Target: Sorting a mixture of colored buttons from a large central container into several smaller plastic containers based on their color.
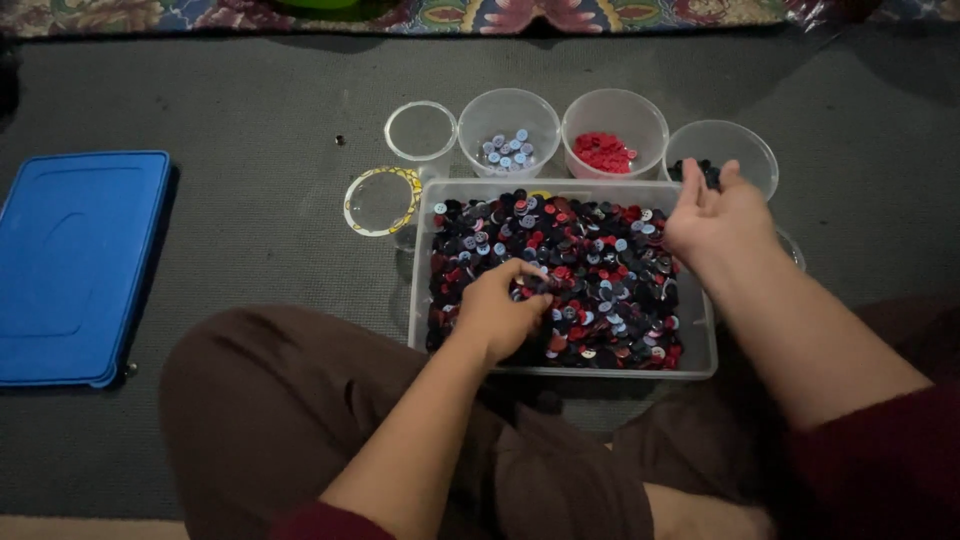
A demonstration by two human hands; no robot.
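Buttons point(590, 270) are pinched by the left hand point(500, 310); the right hand point(715, 220), loosely open, is held over the dark-button cup point(745, 150), so buttons could be spilled onto the floor point(250, 120).

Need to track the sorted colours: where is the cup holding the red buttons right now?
In the head view, the cup of red buttons stands behind the big clear bin, right of the cup of light blue buttons and left of the cup of dark buttons.
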